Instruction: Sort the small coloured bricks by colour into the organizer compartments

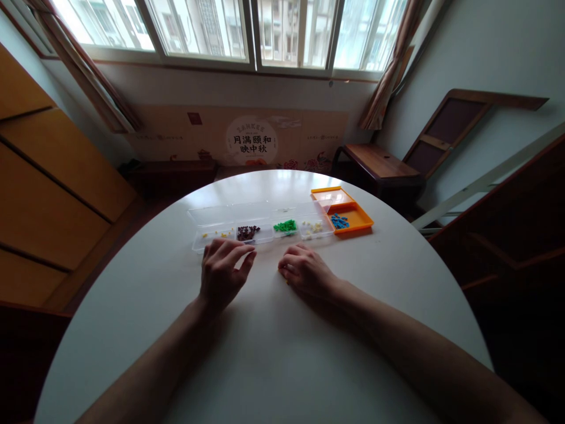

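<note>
My left hand [224, 272] is raised just in front of the clear divided box [263, 237]. Its fingers are bent, and the thumb tip comes close to the index fingertip; anything between them is too small to make out. To the right, my right hand [305, 270] rests low over the table with curled fingers closed around a small yellow piece [286, 281], which mostly hides beneath it. Inside the box, separate compartments hold yellow pieces [223, 235], dark brown pieces [248, 232], bright green pieces [285, 226] and pale cream pieces [312, 228].
An orange case [362, 219] with its lid open holds blue pieces [339, 221], touching the clear box's right end. The round white table [273, 365] has its curved far edge just behind them. A wooden stool [383, 161] stands beyond, by the wall.
</note>
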